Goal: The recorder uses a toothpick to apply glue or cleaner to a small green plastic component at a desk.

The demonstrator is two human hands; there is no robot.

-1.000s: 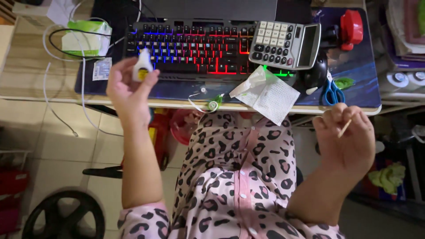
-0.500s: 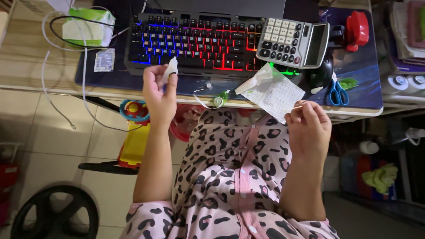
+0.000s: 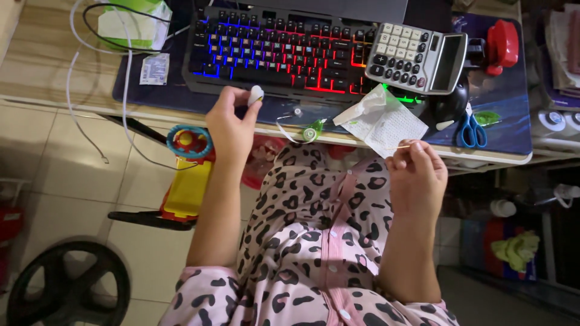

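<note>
Two hands work at the desk edge: left hand pinches a small white bottle; right hand pinches a thin stick beside white gauze.

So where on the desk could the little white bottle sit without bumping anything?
Bare mat lies beside the left hand, between the packet and keyboard. Right of the bottle it is crowded: tape, tissue, scissors.
</note>
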